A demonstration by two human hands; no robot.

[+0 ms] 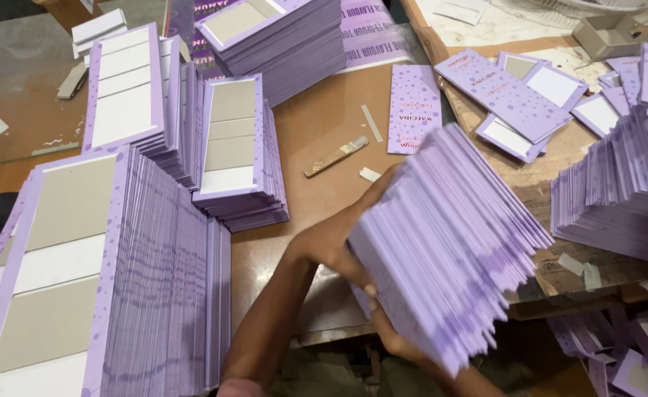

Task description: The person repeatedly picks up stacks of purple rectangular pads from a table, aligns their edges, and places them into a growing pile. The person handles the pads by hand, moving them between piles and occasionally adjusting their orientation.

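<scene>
A thick, fanned bundle of purple card covers [449, 235] is held tilted above the table's front edge. My left hand [331, 239] grips the bundle's left side, thumb along its top edge. My right hand [394, 338] supports it from below, fingers curled around the bottom corner; most of that hand is hidden by the cards.
Tall stacks of purple covers with grey and white panels stand at left [81, 279], centre [235, 147] and back [280, 37]. Another stack [625, 198] rises at right, beside loose covers [515, 95]. A small brush [336, 156] lies on the brown table [316, 125].
</scene>
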